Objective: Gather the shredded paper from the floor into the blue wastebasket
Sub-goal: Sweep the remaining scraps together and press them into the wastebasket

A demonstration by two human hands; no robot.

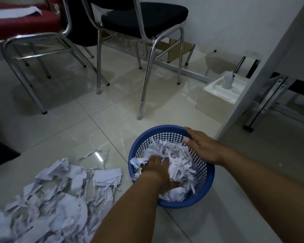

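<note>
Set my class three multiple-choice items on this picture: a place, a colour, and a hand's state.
1. Where is the loose shredded paper? A on the red chair; B on the floor left of the wastebasket; C on the tissue box.
2. What colour is the wastebasket? A blue; B green; C red.
3. What is the right hand doing? A gripping a chair leg; B lifting paper; C resting on the wastebasket's rim, fingers straight.
Answers: 1 B, the pile lies beside it; 2 A, its mesh wall is blue; 3 C, the palm lies on its rim.
</note>
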